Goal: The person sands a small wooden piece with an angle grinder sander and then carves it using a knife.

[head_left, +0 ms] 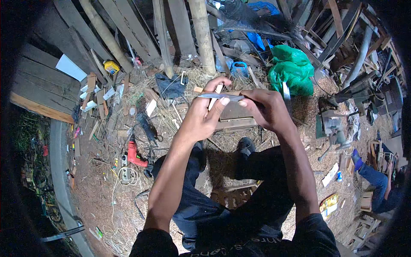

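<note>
In front of me, my left hand (pixel 203 115) is closed round a small pale piece of wood (pixel 218 89), its index finger curled above it. My right hand (pixel 264 109) grips a knife (pixel 220 97), whose handle is mostly hidden in the fingers. The blade points left and lies across the wood, close to my left thumb, which seems to touch it. Both hands are held up over my knees, close together.
A red power drill (pixel 135 153) lies at left by a power strip (pixel 125 173) and cords. A green plastic bag (pixel 292 70) and a bench vise (pixel 333 126) are at right. Another person's leg (pixel 373 177) shows far right. Wood shavings and scraps cover the ground.
</note>
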Available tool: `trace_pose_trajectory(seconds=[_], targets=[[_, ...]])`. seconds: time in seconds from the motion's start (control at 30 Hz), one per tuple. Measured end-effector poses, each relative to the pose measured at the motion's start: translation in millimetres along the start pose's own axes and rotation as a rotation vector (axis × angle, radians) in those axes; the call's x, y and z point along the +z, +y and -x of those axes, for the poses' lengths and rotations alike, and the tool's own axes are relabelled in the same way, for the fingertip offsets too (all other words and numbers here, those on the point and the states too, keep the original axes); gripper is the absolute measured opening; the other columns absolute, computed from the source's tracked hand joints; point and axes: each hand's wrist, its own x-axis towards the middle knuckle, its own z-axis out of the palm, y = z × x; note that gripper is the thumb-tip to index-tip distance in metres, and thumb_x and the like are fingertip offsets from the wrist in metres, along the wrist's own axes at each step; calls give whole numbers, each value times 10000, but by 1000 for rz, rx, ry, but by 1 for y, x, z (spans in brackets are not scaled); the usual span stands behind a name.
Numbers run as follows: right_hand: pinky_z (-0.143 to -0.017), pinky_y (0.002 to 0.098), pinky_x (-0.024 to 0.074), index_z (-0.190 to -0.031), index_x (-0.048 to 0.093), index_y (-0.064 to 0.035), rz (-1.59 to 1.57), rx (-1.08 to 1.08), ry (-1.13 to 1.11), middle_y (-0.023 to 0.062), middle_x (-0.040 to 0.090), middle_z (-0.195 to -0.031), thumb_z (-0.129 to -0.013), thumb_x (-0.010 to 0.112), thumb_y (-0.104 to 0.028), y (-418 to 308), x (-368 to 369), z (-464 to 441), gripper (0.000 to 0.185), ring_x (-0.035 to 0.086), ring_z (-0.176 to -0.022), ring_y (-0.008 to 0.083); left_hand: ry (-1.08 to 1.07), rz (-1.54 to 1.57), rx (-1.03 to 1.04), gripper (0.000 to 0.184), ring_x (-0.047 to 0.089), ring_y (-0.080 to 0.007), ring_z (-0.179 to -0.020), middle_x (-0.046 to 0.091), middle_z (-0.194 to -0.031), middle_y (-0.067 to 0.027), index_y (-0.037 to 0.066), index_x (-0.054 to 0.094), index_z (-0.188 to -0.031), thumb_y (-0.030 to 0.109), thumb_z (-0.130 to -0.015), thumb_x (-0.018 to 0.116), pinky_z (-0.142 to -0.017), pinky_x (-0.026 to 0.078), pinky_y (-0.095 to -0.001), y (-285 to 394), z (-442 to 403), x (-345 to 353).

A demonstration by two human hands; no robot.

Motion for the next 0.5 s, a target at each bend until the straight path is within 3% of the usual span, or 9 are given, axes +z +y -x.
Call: trace_pose_trajectory(seconds=[0.17,0.27,0.37,0.4,0.5], targets=[[-663,420,525,-985,709,-36,94,49,63,195,677,-831,-867,682,-242,-1,2,4,240,664,-736,371,12,16,-70,313,552,-155,-927,604,-1006,-107,55,500,-1271,189,-989,526,-860,438,-311,1,-2,2],[-650,342,491,-1036,665,52,137,3,-12,173,664,-804,-892,679,-168,12,-2,6,263,631,-692,229,95,-40,60,328,545,-150,-891,599,-967,-90,65,495,-1293,185,-990,531,-830,440,-313,-7,-2,10],[-624,384,495,-926,683,4,-101,78,-64,202,658,-768,-901,659,-301,16,-7,0,307,634,-668,321,73,-93,12,369,524,-131,-864,581,-933,-72,77,478,-1333,182,-986,548,-796,436,-305,-1,-3,13],[-599,362,470,-892,667,28,-158,73,-95,173,629,-700,-918,646,-322,21,-5,1,351,582,-613,236,38,-47,-39,396,517,-131,-916,579,-984,-71,77,470,-1349,195,-981,556,-835,421,-300,1,-3,10],[-585,338,457,-902,676,33,-257,157,-157,122,607,-664,-927,644,-315,25,-1,5,350,533,-617,146,-38,94,-150,471,497,-148,-1096,569,-1165,-72,60,461,-1373,255,-962,582,-982,368,-307,4,-5,4]])
